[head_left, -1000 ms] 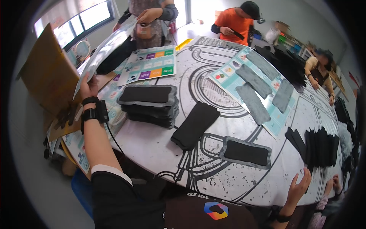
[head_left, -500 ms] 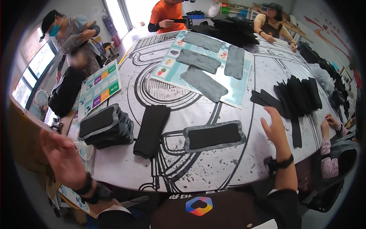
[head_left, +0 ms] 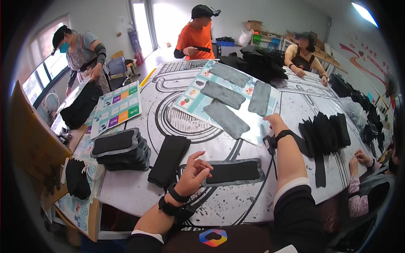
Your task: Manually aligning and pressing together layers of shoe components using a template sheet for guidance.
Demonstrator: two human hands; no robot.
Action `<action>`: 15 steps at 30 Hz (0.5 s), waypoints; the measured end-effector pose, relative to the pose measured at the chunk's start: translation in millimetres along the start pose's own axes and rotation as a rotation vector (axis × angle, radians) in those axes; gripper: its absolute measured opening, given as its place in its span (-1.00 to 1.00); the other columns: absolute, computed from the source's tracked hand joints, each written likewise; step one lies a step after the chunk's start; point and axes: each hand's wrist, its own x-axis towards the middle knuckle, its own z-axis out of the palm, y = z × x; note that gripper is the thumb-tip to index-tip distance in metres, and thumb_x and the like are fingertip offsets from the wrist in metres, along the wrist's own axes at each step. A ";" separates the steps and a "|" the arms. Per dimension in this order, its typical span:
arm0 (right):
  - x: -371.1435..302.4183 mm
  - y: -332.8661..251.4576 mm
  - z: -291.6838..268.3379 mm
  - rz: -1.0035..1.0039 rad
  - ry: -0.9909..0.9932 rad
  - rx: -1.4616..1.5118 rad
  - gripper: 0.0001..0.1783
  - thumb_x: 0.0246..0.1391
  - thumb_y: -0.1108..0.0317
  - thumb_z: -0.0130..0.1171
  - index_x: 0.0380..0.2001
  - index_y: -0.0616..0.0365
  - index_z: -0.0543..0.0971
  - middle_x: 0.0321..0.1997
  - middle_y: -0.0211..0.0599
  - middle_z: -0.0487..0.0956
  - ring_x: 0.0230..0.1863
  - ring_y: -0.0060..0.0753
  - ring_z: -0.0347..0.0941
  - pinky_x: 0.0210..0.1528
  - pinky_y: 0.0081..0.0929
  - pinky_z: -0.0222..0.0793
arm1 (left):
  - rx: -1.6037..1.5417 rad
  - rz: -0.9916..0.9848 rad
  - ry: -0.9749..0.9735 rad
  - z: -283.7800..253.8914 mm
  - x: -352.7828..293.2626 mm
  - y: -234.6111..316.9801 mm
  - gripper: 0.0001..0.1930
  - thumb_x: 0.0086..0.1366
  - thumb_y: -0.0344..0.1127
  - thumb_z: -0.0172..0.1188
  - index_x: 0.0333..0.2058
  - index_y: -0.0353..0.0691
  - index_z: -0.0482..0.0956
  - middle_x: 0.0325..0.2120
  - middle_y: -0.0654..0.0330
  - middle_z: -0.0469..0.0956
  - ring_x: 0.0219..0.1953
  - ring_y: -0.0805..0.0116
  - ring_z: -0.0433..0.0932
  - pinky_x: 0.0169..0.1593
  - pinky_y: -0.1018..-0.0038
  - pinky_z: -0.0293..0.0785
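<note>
A: Left hand?
B: Left hand (head_left: 192, 176): half open, fingers loosely curled, nothing visible in it. Grey-bordered black pad (head_left: 236, 171) lies just to its right, left end partly behind the fingers; can't tell if touching.
A: Right hand?
B: Right hand (head_left: 276, 122): at the near right edge of the printed board (head_left: 253, 134). Fingers partly hidden, can't tell how far open or whether it grips.
A: Around them?
B: Four grey strips (head_left: 222, 94) on the board, left of and beyond right hand. Fanned black strips (head_left: 324, 134) right of it. Black bundle (head_left: 170, 160) left of left hand; pad stack (head_left: 114, 143) farther left, same surface (head_left: 126, 187).
</note>
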 end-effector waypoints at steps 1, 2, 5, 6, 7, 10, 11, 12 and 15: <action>-6.8 -1.9 6.0 -0.034 -0.003 0.235 -0.61 -0.26 0.47 0.29 -0.28 0.42 0.48 -0.33 -0.07 0.51 -0.33 -0.11 0.46 -0.31 -0.20 0.35 | -0.045 -0.023 0.063 -5.7 -3.1 -0.5 -0.47 0.23 -0.51 -0.02 0.14 -0.27 0.02 -0.32 0.13 0.43 -0.32 0.43 0.44 -0.15 0.51 0.38; -10.9 0.1 7.0 -0.061 -0.001 0.470 -0.71 -0.25 0.53 0.25 -0.36 0.45 0.50 -0.38 -0.04 0.52 -0.39 -0.09 0.49 -0.31 -0.18 0.38 | -0.095 -0.048 0.119 -9.4 -5.1 0.2 -0.48 0.23 -0.50 -0.02 0.14 -0.27 0.02 -0.33 0.13 0.44 -0.33 0.43 0.44 -0.15 0.51 0.38; 5.7 9.8 -18.5 -0.062 -0.174 0.569 -0.58 -0.07 0.55 0.10 -0.07 0.26 0.33 -0.19 -0.15 0.45 -0.23 -0.09 0.45 -0.26 -0.06 0.41 | -0.141 -0.041 0.095 -5.6 0.0 5.8 -0.47 0.22 -0.51 -0.02 0.14 -0.27 0.01 -0.36 0.13 0.45 -0.33 0.41 0.45 -0.14 0.50 0.38; -2.7 4.0 -18.4 -0.156 -0.269 0.652 -0.47 -0.01 0.54 0.05 0.07 0.16 0.22 -0.09 -0.17 0.42 -0.17 -0.10 0.44 -0.25 -0.02 0.42 | -0.135 -0.044 0.087 -6.9 -1.4 6.7 -0.47 0.22 -0.51 -0.03 0.14 -0.27 0.00 -0.35 0.13 0.45 -0.33 0.41 0.45 -0.14 0.49 0.37; -11.1 -2.0 -17.6 -0.190 -0.346 0.606 -0.35 0.06 0.51 -0.02 0.18 -0.05 0.00 0.00 -0.22 0.36 -0.09 -0.14 0.41 -0.22 -0.06 0.45 | -0.139 -0.064 0.070 -7.2 -3.2 7.3 -0.46 0.23 -0.52 -0.04 0.15 -0.27 -0.02 -0.34 0.13 0.45 -0.33 0.41 0.45 -0.12 0.50 0.37; -24.9 -7.8 -23.8 -0.308 -0.336 0.674 -0.35 0.06 0.53 -0.03 0.19 -0.03 0.00 -0.02 -0.20 0.38 -0.08 -0.21 0.41 -0.20 -0.10 0.46 | -0.147 -0.101 0.010 -5.4 -2.2 1.6 -0.45 0.23 -0.52 -0.05 0.16 -0.25 -0.03 -0.34 0.13 0.45 -0.32 0.41 0.44 -0.11 0.50 0.36; -41.8 -13.6 -27.8 -0.352 -0.317 0.758 -0.35 0.06 0.57 -0.05 0.20 -0.02 0.02 -0.01 -0.20 0.38 -0.09 -0.27 0.42 -0.13 -0.23 0.45 | -0.137 -0.099 0.002 -6.2 -2.5 0.5 -0.44 0.24 -0.51 -0.04 0.17 -0.24 -0.04 -0.33 0.14 0.45 -0.31 0.42 0.44 -0.11 0.50 0.37; -51.8 -13.9 -33.8 -0.357 -0.318 0.756 -0.35 0.06 0.57 -0.05 0.20 -0.02 0.02 -0.01 -0.20 0.38 -0.09 -0.27 0.42 -0.13 -0.23 0.45 | -0.137 -0.094 0.003 -7.1 -2.0 -1.2 -0.44 0.24 -0.51 -0.04 0.17 -0.24 -0.04 -0.33 0.14 0.45 -0.31 0.42 0.44 -0.11 0.50 0.37; -82.3 -5.4 -58.3 -0.631 -0.372 0.886 -0.40 0.04 0.63 -0.08 0.19 0.07 0.14 -0.03 -0.18 0.41 -0.14 -0.33 0.44 -0.05 -0.39 0.40 | -0.145 -0.107 0.009 -8.2 -1.6 -5.0 -0.45 0.24 -0.50 -0.03 0.17 -0.23 -0.03 -0.33 0.14 0.45 -0.30 0.42 0.44 -0.10 0.50 0.37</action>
